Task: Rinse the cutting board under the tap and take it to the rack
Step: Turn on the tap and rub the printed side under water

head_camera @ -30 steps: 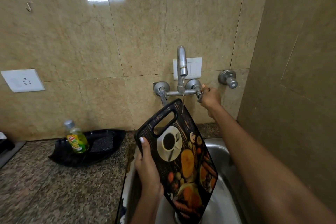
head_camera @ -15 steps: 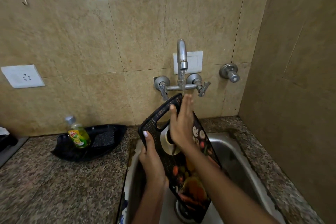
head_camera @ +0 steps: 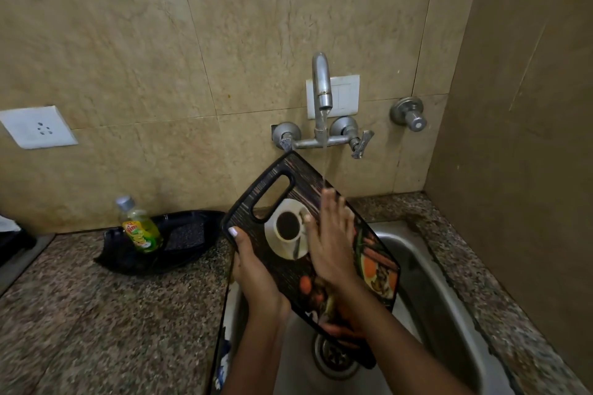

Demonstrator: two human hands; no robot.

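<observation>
Over the steel sink, the printed cutting board is held tilted, its handle slot uppermost and its lower end down near the drain. The left hand grips the board's left edge, thumb curled over the front face. The right hand lies flat on the printed face, fingers straight and pointing up towards the tap. A thin stream of water falls from the spout onto the board just at the right fingertips. On the speckled granite worktop to the left sits a black tray with a green dish-soap bottle standing in it. A white wall socket is set in the tiled wall further left.
</observation>
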